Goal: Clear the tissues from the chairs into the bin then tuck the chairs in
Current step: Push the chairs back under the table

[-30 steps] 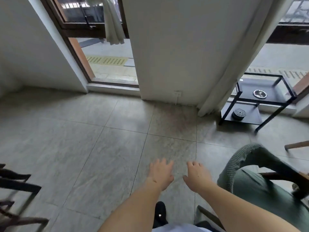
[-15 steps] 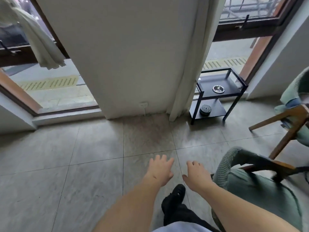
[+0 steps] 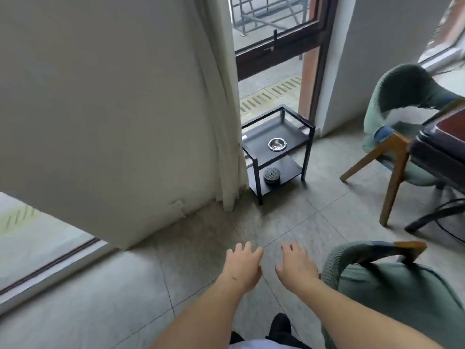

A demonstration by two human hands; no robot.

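Head view, the shift: the view has swung right within the last second; the window that filled the far left a second ago is now a strip at the left edge, and the black side stand (image 3: 276, 152) sits mid-frame instead of far right.
Head view, newly seen: a second green chair (image 3: 402, 117) and the dark table edge (image 3: 442, 144) have come into sight at the far right.
Hands: the left hand (image 3: 242, 269) and right hand (image 3: 297, 269) hover side by side over the floor tiles (image 3: 113, 285), fingers spread and loose, holding nothing, as they were a second ago.
Task's things: no tissue and no bin show anywhere; the near green chair (image 3: 392, 293) stands just right of the right hand, its seat bare where visible.
Meaning: the person appears to be turning toward the chairs, likely searching for tissues or lining up to tuck a chair; neither step looks begun.
Edges: the near chair's curved back is close to the right forearm; the far chair's wooden leg (image 3: 393, 182) splays outward toward the open floor; a curtain (image 3: 226, 122) hangs down beside the stand.
Open room: bare tiles spread to the left and ahead, between hands and wall.
On the stand: a metal ashtray (image 3: 276, 144) on the top shelf, a dark round object (image 3: 271, 175) below.
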